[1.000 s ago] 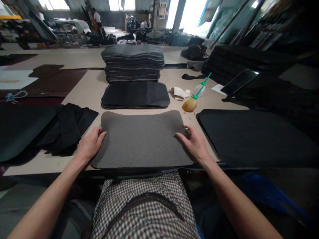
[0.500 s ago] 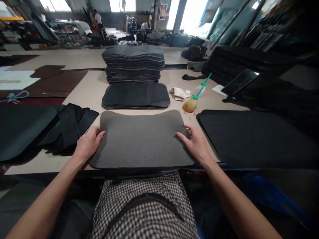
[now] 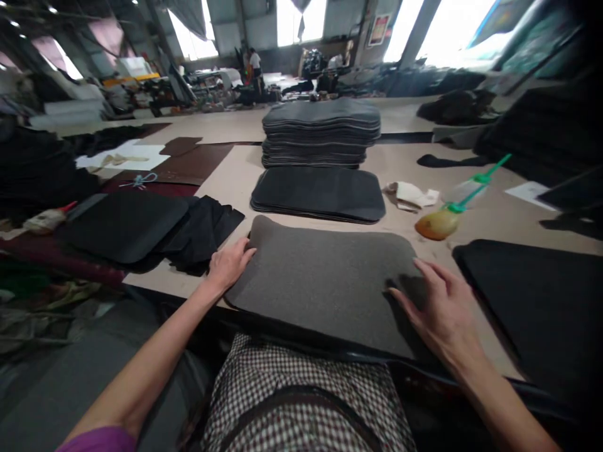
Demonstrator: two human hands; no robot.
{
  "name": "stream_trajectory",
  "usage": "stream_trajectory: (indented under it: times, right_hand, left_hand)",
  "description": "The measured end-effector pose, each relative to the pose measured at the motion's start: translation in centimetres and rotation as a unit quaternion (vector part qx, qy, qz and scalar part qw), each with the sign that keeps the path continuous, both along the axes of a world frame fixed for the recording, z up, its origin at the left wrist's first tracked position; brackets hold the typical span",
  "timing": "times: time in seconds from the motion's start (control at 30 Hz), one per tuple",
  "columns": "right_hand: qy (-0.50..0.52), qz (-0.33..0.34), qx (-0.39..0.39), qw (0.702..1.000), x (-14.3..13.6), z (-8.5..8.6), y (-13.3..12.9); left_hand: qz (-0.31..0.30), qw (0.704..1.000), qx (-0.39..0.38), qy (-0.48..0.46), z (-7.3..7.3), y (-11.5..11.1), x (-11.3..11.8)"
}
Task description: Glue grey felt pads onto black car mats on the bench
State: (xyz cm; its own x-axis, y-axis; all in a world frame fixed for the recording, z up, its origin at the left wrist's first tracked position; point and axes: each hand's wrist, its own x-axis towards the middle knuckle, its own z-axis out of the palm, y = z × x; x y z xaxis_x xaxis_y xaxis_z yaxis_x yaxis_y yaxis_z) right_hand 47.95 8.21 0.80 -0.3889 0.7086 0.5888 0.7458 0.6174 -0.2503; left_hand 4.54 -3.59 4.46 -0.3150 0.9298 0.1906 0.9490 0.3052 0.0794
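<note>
A grey foam pad (image 3: 325,279) lies flat at the near edge of the table (image 3: 235,176), right in front of me. My left hand (image 3: 229,263) rests at its left edge, fingertips touching the pad. My right hand (image 3: 440,311) lies flat on the pad's right end with fingers spread. Neither hand grips anything. Behind the pad sits a low pile of black pads (image 3: 319,193), and behind that a tall stack of grey pads (image 3: 321,132).
A squeeze bottle of amber liquid with a green nozzle (image 3: 440,221) and a crumpled cloth (image 3: 411,194) lie right of the piles. Black sheets (image 3: 532,295) cover the right side; black pieces (image 3: 127,223) lie left. A person stands far back.
My head has turned left, so everything sits further right in view. My right hand has moved from the pad's right edge onto its top surface; my left hand stays at the left edge.
</note>
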Motion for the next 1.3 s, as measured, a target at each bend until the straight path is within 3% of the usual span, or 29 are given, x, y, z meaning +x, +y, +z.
stream_trajectory:
  times: [0.13, 0.4, 0.63, 0.73, 0.83, 0.9, 1.0, 1.17, 1.3]
  right_hand:
    - [-0.063, 0.086, -0.018, 0.994, -0.4, -1.3, -0.3]
    - [-0.104, 0.054, 0.034, 0.993, -0.6, -2.1, -0.4]
    - [-0.046, 0.107, -0.022, 0.993, -0.7, -2.7, -0.3]
    - [-0.043, 0.11, -0.034, 0.992, -0.6, -3.1, -0.4]
    - [-0.043, 0.106, -0.043, 0.992, -0.5, -3.3, -0.2]
    - [-0.043, 0.103, -0.052, 0.992, -0.5, -3.3, 0.0]
    - [-0.042, 0.09, -0.07, 0.993, -0.6, -2.7, 0.4]
    - [-0.041, 0.053, -0.099, 0.993, -1.3, -1.2, 0.1]
    - [-0.076, -0.009, -0.11, 0.991, -4.0, 0.2, -1.5]
  left_hand:
    - [-0.007, 1.0, 0.004, 0.0, -0.5, -0.2, -0.3]
    - [-0.031, 0.999, 0.007, 0.002, -1.6, -0.8, -0.4]
    - [-0.045, 0.995, 0.075, 0.057, -0.6, -1.0, 1.0]
    - [-0.118, 0.986, 0.094, 0.07, -0.3, -0.9, 2.8]
    - [-0.239, 0.97, 0.025, 0.04, -0.6, -0.2, 4.5]
    - [-0.272, 0.962, -0.025, 0.024, -1.0, 0.6, 5.1]
    - [-0.271, 0.96, -0.06, 0.018, -1.5, 2.0, 5.1]
    - [-0.28, 0.957, -0.042, 0.057, -2.8, 3.7, 4.3]
    - [-0.294, 0.951, -0.016, 0.094, -4.3, 4.4, 3.7]
